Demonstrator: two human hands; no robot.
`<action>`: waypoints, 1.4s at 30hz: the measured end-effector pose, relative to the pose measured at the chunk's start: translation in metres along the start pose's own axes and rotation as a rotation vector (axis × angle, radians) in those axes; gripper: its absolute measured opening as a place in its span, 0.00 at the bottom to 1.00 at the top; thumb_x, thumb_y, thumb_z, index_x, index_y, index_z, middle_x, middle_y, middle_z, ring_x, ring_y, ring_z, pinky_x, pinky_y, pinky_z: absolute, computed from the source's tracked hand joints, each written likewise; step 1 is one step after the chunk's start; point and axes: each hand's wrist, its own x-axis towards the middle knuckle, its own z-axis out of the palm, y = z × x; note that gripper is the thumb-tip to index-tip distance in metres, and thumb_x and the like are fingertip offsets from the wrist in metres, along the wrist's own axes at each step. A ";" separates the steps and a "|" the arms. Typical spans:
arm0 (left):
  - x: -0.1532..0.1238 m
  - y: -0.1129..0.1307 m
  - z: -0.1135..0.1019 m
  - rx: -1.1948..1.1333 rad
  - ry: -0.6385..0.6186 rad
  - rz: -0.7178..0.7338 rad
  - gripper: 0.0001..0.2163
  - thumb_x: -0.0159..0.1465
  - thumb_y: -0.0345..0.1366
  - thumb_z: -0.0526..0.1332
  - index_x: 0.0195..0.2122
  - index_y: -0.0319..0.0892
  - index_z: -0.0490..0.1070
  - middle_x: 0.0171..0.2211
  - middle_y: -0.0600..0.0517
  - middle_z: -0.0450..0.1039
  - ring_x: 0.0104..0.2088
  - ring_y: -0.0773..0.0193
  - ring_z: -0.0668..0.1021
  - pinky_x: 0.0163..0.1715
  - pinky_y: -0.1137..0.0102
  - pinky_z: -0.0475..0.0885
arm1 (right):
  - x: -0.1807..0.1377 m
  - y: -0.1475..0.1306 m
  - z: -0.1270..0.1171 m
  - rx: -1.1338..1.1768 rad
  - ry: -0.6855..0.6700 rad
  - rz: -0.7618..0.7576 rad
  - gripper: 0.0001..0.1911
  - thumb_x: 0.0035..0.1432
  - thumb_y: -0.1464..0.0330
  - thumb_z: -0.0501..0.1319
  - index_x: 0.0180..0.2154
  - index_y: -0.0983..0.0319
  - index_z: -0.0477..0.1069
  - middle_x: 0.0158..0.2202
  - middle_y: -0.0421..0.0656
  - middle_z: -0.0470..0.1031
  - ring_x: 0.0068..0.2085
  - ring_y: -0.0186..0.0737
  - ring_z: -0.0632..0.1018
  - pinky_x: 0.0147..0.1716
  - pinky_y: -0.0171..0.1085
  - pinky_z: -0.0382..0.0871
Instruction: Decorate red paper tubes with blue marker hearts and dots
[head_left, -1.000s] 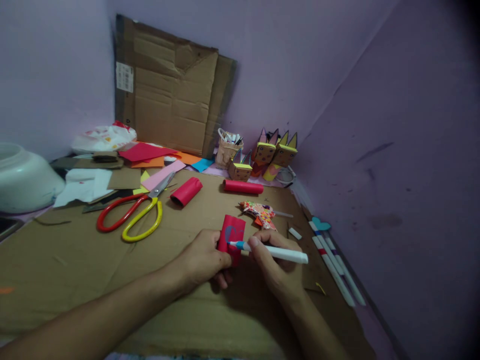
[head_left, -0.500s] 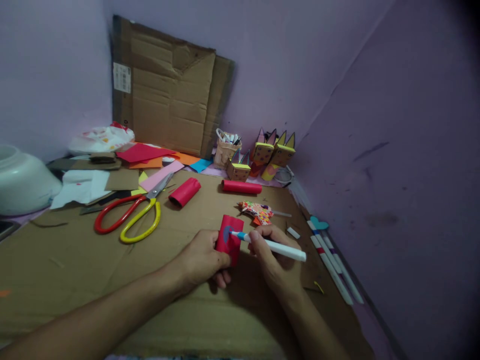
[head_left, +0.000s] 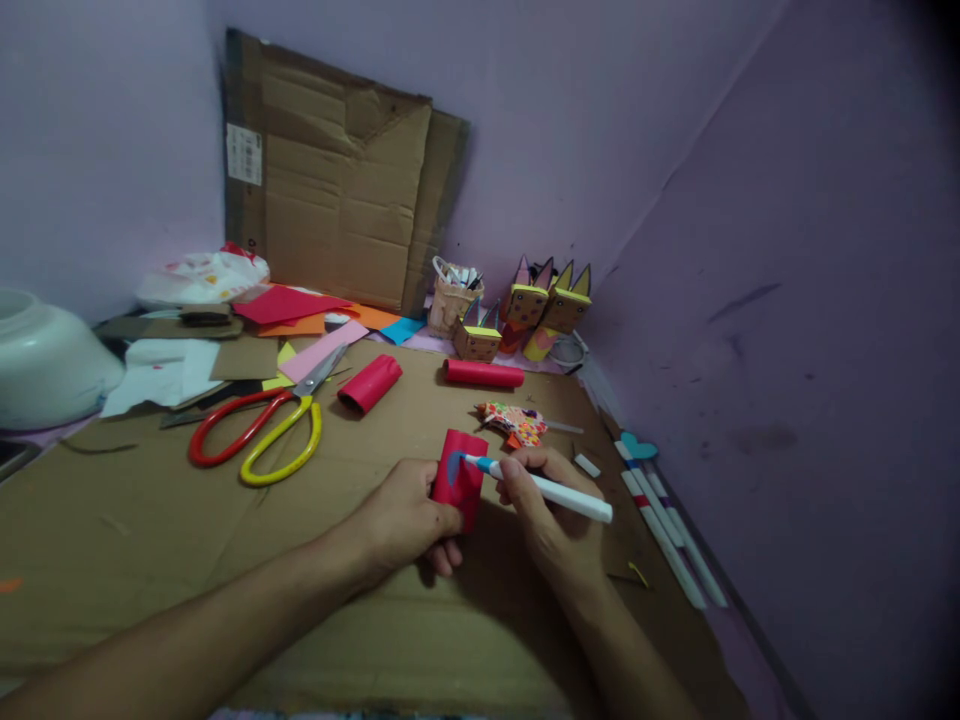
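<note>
My left hand (head_left: 409,515) is closed around the lower left side of a red paper tube (head_left: 466,495), held upright just above the cardboard. A blue patch of ink marks the tube's front. Pinched in my right hand (head_left: 551,510) is a white marker (head_left: 566,498) with a blue band, its tip touching the tube at the blue patch. Beyond my hands lie two more red paper tubes, one at the left (head_left: 370,384) and a narrower one at the right (head_left: 484,374). A glue gun (head_left: 515,424) with a flowered covering rests just behind the held tube.
Red-and-yellow-handled scissors (head_left: 279,418) lie at left, near coloured paper sheets (head_left: 296,305). Cardboard animal figures (head_left: 551,308) and a basket of pens (head_left: 454,298) stand at the back. More markers (head_left: 664,540) line the right edge beside the wall. A white pot (head_left: 52,365) stands far left.
The marker's tip has shifted slightly right and up across the tube. The blue patch looks a little more filled. My left hand and the tube have stayed in place.
</note>
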 end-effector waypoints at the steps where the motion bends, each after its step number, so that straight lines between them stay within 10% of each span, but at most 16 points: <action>1: 0.000 0.000 0.000 0.000 0.000 0.002 0.08 0.51 0.22 0.57 0.32 0.37 0.67 0.12 0.56 0.68 0.12 0.68 0.71 0.12 0.77 0.66 | 0.000 0.000 0.000 -0.006 -0.007 -0.001 0.13 0.59 0.61 0.59 0.27 0.62 0.72 0.20 0.38 0.72 0.21 0.33 0.72 0.22 0.31 0.64; 42: 0.000 0.000 -0.001 -0.005 0.003 0.005 0.07 0.49 0.22 0.58 0.30 0.38 0.67 0.11 0.56 0.68 0.12 0.69 0.71 0.12 0.77 0.67 | 0.000 -0.002 0.000 0.005 -0.016 0.010 0.14 0.58 0.60 0.59 0.26 0.61 0.73 0.19 0.38 0.73 0.20 0.33 0.72 0.21 0.30 0.64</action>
